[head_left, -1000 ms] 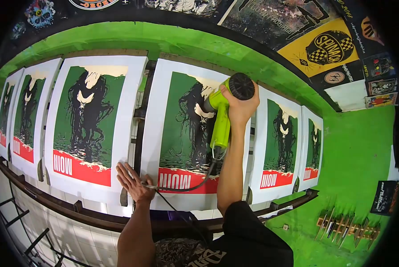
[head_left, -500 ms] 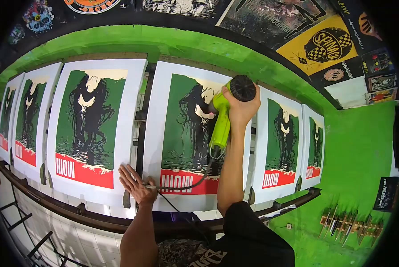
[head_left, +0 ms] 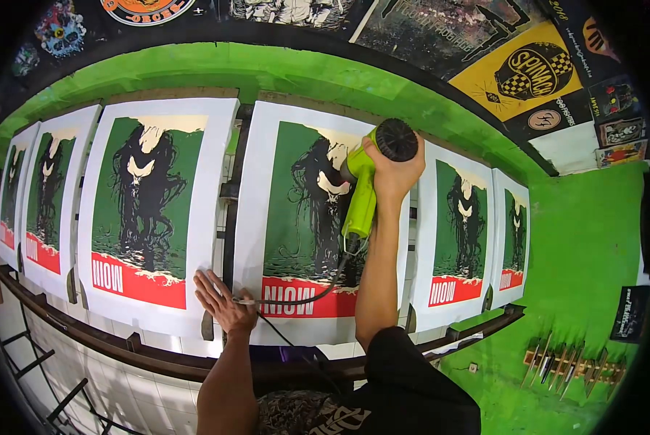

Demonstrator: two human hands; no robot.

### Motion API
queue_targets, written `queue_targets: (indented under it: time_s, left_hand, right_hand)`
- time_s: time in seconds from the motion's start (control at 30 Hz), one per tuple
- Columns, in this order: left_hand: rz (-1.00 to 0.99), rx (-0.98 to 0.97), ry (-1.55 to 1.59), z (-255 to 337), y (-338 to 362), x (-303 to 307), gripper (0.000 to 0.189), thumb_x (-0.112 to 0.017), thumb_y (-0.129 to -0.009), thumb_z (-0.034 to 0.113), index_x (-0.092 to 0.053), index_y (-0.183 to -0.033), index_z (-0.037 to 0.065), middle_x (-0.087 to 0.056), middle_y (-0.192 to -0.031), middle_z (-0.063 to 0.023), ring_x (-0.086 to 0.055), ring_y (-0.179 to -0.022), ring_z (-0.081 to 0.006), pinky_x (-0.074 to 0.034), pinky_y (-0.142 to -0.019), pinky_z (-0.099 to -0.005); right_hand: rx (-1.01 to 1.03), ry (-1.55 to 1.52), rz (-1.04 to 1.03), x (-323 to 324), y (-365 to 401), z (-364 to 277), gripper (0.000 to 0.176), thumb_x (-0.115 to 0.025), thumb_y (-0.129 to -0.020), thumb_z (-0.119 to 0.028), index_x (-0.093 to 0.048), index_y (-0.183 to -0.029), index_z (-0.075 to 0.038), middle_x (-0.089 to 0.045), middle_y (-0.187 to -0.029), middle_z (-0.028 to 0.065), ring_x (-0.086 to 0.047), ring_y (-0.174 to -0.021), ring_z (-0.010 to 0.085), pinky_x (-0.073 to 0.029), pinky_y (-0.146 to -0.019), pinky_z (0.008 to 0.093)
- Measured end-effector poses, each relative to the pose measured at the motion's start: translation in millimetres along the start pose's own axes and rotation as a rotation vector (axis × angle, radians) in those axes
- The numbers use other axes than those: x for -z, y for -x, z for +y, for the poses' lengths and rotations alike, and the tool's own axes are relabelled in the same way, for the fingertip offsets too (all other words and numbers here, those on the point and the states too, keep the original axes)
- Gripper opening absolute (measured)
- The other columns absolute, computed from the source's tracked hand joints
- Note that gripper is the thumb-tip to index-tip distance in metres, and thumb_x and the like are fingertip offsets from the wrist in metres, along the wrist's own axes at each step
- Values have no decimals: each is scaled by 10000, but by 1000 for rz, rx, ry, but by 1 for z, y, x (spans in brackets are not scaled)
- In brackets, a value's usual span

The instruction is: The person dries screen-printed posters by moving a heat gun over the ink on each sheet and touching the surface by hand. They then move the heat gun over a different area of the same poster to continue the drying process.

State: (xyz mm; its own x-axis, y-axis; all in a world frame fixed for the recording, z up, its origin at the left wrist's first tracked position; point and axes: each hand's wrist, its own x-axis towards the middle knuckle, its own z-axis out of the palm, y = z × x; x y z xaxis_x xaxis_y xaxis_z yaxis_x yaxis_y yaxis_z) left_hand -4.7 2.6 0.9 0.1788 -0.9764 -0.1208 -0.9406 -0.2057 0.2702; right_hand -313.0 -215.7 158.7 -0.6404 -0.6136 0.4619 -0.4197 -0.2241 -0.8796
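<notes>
My right hand (head_left: 394,174) is wrapped round a lime-green hair dryer (head_left: 361,199) with a round black rear grille. Its short nozzle points left, over the dark figure on a printed sheet (head_left: 249,239) with a green, black, cream and red picture. From the handle's lower end a power cord (head_left: 303,299) curves across the red band to my left hand (head_left: 225,303). There the cord is caught at the crook of the thumb, while the other fingers stretch out over the lower right corner of the neighbouring print (head_left: 205,239).
Matching prints stand in a row to either side, among them one at the right (head_left: 421,254). A dark metal rail (head_left: 165,359) runs along the near side. Several tools hang on a wooden rack (head_left: 575,366) at the lower right, against green (head_left: 579,239).
The view has shifted very slightly. Both hands, the hair dryer and the prints otherwise stay in nearly the same places; the cord near the handle shows slightly more clearly.
</notes>
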Motion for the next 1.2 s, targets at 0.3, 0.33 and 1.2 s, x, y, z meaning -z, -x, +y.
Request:
queue_targets:
  time_s: [0.3,0.33,1.2]
  left_hand:
    - [20,-19,0,-4,-1,-2,977,-532,-904,378,-28,-1635,-32,-21,-1709,-272,-2,-1597,-419,-13,-1291,-563]
    - [29,-28,10,-3,1,-2,966,-517,-912,391,-36,-1635,-33,-27,-1708,-274,-7,-1596,-421,-15,-1289,-569]
    - [49,-37,26,-5,0,-4,995,-536,-867,333,-25,-1631,-50,-33,-1706,-283,0,-1598,-424,-15,-1285,-571]
  right_hand:
    - [-31,5,-39,-4,-2,1,581,-963,-643,-87,-646,-1120,15,-699,-1013,73,-670,-916,180,-541,-900,317]
    - [-84,-43,-66,-2,-3,0,583,-963,-644,-86,-647,-1124,12,-698,-1015,75,-670,-922,183,-540,-904,320]
    - [10,-42,-47,-27,-2,12,565,-969,-650,-76,-657,-1108,36,-725,-999,82,-684,-883,163,-549,-873,303]
